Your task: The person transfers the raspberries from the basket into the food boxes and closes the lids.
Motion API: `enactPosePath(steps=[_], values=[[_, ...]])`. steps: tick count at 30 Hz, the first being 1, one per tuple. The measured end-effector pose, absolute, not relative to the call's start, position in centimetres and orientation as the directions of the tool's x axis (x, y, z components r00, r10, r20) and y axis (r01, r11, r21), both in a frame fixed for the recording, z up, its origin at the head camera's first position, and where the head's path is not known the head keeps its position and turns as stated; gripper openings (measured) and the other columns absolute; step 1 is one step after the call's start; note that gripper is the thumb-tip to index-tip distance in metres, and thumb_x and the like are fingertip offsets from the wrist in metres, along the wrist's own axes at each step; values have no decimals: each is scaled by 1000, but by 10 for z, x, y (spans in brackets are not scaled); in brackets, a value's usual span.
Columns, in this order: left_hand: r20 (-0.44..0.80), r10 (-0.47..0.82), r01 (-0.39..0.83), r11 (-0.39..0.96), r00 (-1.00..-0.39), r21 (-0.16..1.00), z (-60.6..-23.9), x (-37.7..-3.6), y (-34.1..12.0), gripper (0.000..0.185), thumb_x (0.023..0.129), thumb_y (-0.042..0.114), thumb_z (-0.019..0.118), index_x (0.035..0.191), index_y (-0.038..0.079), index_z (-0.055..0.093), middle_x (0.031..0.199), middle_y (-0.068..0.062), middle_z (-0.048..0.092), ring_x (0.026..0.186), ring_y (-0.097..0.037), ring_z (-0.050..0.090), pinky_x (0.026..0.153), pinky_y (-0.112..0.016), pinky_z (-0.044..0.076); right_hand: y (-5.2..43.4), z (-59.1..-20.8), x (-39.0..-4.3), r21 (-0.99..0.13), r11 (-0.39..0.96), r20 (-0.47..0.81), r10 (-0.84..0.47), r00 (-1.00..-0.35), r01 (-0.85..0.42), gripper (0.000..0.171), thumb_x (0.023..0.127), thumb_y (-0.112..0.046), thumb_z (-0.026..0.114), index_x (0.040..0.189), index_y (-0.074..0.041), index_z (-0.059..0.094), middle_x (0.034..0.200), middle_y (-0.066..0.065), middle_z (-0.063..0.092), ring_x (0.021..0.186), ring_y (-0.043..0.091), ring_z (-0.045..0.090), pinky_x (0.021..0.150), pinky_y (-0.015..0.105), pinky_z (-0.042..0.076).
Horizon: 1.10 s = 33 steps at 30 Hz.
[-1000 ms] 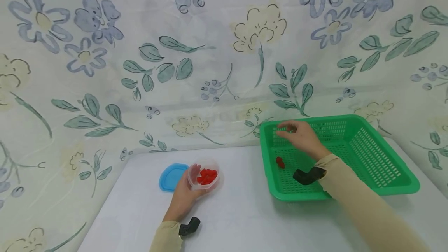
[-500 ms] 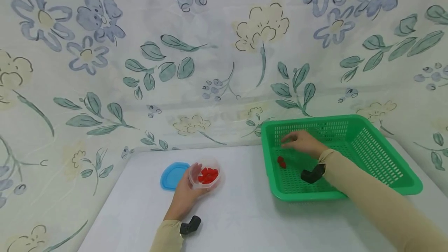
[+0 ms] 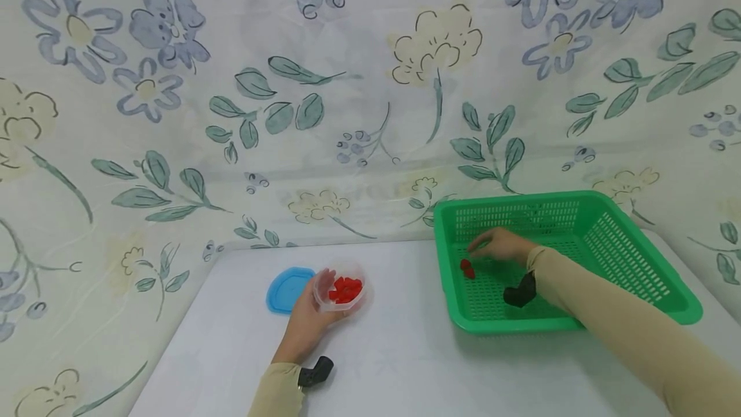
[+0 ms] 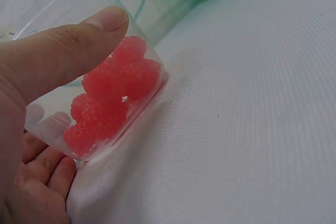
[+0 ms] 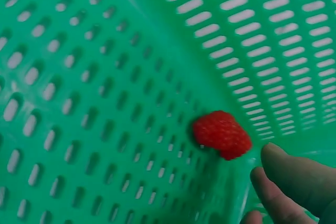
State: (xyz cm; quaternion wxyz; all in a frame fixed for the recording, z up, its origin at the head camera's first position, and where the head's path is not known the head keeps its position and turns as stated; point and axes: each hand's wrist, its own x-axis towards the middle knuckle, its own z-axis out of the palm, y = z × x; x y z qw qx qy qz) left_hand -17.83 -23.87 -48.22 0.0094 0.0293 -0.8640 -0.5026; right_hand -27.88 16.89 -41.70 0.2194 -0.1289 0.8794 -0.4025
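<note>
— What is the right hand (image 3: 502,244) doing now?

— It is low inside the green basket (image 3: 637,256). The fingers (image 5: 289,177) are relaxed and hold nothing. 1 red raspberry (image 3: 466,268) lies on the basket floor just in front of the fingertips, near them but not touching.

— And the left hand (image 3: 305,325)?

— It grips a small clear cup (image 3: 340,287) on the white table (image 3: 405,359). The thumb (image 4: 63,51) presses on the cup wall and the other fingers curl under it. The cup is tilted and has several red raspberries (image 4: 113,95) inside. A blue lid (image 3: 285,289) lies flat just beyond the fingers, on their left side.
</note>
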Motion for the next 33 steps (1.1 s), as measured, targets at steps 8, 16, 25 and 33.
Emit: enactPosePath(steps=[8,16,25,33], values=[[-19,-61,-46,489,-998,871,-480,-177,-238,92,78,13,87,153,20,35,152,-3,47,143,-30,36,108,-51,44,163,-420,-277,-752,657,-291,-413,-863,-61,34,91,-17,72,120,2,70,141,29,51,132,48,45,106,59,41],[-15,-63,-44,493,-998,869,-481,-178,-238,92,78,13,87,154,19,35,152,-3,47,143,-31,37,107,-51,45,159,-423,-277,-721,686,-283,-425,-860,-101,26,90,-16,72,113,-2,74,135,27,57,131,48,46,106,59,41],[-13,-58,-39,485,-998,874,-480,-177,-237,92,78,12,87,153,19,35,152,-3,47,142,-30,37,108,-50,44,161,-425,-280,-725,684,-294,-411,-863,-78,30,92,-21,72,114,-1,73,134,25,58,128,46,49,105,58,43],[2,-60,-28,500,-998,865,-480,-177,-237,92,78,12,87,154,17,35,152,-5,47,142,-32,37,107,-52,45,165,-414,-281,-759,646,-250,-408,-878,-84,33,96,-23,68,120,-1,70,141,28,51,131,49,45,104,60,42]])
